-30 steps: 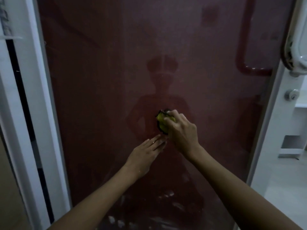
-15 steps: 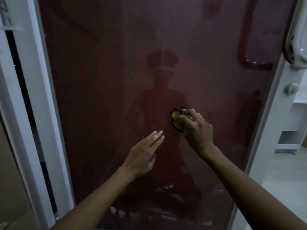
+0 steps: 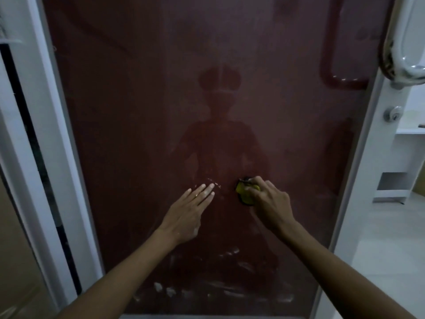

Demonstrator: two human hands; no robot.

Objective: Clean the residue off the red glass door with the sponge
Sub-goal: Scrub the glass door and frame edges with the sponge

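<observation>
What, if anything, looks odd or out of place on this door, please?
Whitish residue smears streak the bottom of the red glass door, with small flecks beside the left hand. The right hand grips the sponge higher up.

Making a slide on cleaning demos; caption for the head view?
Right hand presses yellow sponge on red glass door; left hand flat beside it.

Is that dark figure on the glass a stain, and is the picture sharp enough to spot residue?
Head view: dim; the figure on the red glass door is the person's reflection; pale residue shows low down, soft; wide-angle bends the frame edges.
</observation>
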